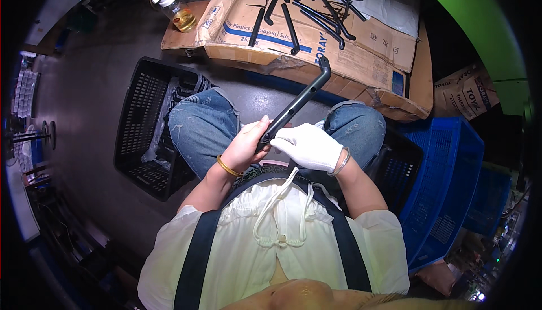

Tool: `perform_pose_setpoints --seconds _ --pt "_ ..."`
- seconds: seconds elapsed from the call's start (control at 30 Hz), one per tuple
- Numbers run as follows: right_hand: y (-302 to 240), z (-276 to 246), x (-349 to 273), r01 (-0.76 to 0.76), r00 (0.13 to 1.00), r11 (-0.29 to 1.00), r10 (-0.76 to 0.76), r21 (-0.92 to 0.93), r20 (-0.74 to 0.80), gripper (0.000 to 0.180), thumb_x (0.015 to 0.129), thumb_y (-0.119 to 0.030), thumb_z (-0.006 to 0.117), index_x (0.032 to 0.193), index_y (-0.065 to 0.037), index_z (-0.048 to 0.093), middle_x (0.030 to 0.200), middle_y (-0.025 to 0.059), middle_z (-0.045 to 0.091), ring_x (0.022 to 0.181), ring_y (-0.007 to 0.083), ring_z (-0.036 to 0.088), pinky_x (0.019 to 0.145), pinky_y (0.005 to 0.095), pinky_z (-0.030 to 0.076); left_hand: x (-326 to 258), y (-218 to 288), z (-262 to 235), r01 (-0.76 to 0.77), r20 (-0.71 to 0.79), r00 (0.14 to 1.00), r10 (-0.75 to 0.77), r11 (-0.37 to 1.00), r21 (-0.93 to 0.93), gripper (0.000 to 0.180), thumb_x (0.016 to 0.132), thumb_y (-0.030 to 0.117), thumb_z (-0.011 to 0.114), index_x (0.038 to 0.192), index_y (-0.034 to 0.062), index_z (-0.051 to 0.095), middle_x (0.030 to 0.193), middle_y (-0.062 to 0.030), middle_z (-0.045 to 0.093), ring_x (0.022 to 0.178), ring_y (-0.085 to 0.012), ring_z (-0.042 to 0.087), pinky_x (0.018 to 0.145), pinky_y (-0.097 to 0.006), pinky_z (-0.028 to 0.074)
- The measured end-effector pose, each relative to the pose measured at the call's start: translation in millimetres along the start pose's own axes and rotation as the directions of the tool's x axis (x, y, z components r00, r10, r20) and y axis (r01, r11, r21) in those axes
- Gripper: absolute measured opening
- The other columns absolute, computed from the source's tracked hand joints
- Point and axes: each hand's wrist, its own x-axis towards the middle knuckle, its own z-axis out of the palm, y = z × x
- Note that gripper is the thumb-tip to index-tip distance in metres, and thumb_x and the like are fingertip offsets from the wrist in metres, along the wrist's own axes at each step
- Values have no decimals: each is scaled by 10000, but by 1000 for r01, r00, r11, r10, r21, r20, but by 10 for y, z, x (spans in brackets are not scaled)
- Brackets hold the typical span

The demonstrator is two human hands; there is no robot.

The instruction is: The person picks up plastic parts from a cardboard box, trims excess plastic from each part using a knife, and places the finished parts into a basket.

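A long black bent plastic part (298,102), like a handle with small holes along it, slants up and to the right in front of my lap. My bare left hand (248,142) is closed around its lower end, thumb along the side. A white glove covers my right hand (307,147), whose fingers are pinched at that same lower end; whether they grip the part or something small on it is hidden. Several similar black parts (290,27) lie scattered on the cardboard-covered table (372,78) ahead, their bent ends pointing various ways.
Left of my knees stands a black perforated crate (135,118) with plastic film and dark parts inside. Blue crates (437,191) stand at my right, beside another black crate (403,166). A white-lidded jar (179,13) of yellow liquid sits on the table's left end. A green machine frame (480,22) rises at right.
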Motion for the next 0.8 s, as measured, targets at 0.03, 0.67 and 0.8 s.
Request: perform_pose_setpoints --seconds 0.03,0.67,0.8 --pt "58 41 -9 -1 1000 1000 1 -2 -3 254 989 -239 499 996 -58 678 872 172 680 770 350 670 686 399 528 3 8 8 -1 3 1000 1 1000 3 516 1079 391 304 1236 20 627 611 28 491 397 -35 319 378 -184 251" --pt "-382 355 4 -245 853 966 253 78 -457 173 932 -271 592 921 -102 627 785 99 628 644 314 657 571 406 524 21 -27 104 -277 -116 956 268 958 -75 575 1087 394 222 1344 -38 502 673 32 473 410 -28 329 399 -173 295" --pt "-392 348 -6 -264 854 961 272 82 -443 175 929 -272 596 927 -100 629 793 100 630 647 312 659 564 404 524 11 -33 100 -278 -116 956 270 959 -62 575 1088 392 220 1340 -40 504 675 30 476 411 -29 332 401 -175 298"
